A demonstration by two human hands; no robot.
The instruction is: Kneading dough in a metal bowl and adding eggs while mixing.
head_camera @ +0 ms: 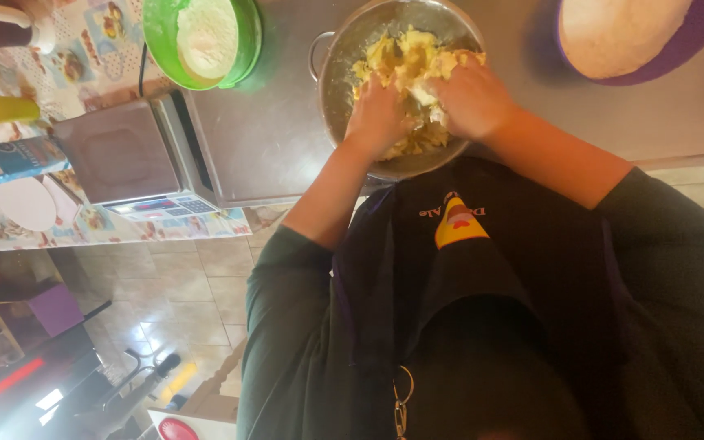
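Observation:
A metal bowl (337,65) with handles stands on a grey steel counter and holds lumpy yellow dough (401,57). My left hand (378,114) is pressed into the dough at the bowl's near side, fingers curled into it. My right hand (473,98) lies beside it on the right, also dug into the dough, with bits sticking to the fingers. Both forearms reach up from my dark sleeves and black apron.
A green bowl of flour (205,37) stands left of the metal bowl. A kitchen scale (128,159) sits on a patterned cloth at the left, by a blue packet (6,159). A purple bowl with white dough (637,33) is at the far right.

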